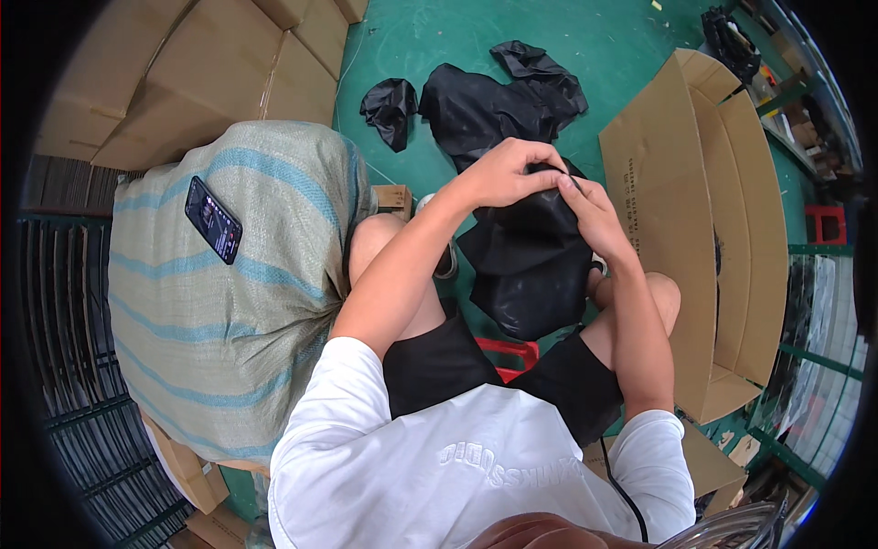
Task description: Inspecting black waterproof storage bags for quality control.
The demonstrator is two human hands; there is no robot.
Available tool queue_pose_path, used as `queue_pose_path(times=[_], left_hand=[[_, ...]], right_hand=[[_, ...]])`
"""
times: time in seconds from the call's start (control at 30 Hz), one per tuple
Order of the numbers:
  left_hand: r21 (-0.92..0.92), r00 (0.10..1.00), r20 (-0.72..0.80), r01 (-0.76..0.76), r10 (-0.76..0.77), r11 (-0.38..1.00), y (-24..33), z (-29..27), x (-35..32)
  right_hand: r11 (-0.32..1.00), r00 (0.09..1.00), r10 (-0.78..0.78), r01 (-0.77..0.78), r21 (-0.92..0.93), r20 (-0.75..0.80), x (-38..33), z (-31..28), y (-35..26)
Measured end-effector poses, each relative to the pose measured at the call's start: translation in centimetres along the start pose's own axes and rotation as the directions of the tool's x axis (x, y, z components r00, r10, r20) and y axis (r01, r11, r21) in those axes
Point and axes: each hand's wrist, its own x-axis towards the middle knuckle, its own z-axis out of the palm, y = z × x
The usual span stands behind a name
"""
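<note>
Black bag (526, 265) — glossy, crumpled, gripped by left hand (506, 172), right hand (593, 212)

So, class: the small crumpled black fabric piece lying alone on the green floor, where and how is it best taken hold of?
Probably pinch the small crumpled black fabric piece at its raised, bunched upper part, coming straight down from above. It lies limp on the green floor, apart from the larger black fabric pile, so no edge offers a firmer hold.
</note>
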Motion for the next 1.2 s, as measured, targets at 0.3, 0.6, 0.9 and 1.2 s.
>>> queue_pose_path(times=[0.3,0.6,0.9,1.2], left_hand=[[-0.348,1.0,0.017,0.018,-0.013,0.937,2.0,-1.9,-1.3],[-0.609,0.947,-0.317,-0.169,-0.043,0.775,1.8,-6.5,-3.5],[-0.428,0.679,-0.715,-0.235,-0.168,0.873,0.0,-7.2,-3.1],[0.196,0.933,-0.11,-0.316,0.342,0.928,1.8,0.7,-0.8]], right_hand=[[0.918,0.996,-0.057,0.08,-0.388,0.072,-0.4,-1.0,-0.1],[0.701,0.988,-0.13,0.029,-0.712,-0.088,0.5,-1.5,-0.8],[0.978,0.938,0.182,-0.141,-0.156,0.295,-1.6,-4.8,-2.9],[0.988,0.928,0.109,-0.062,-0.14,0.357,-0.9,-3.3,-1.6]])
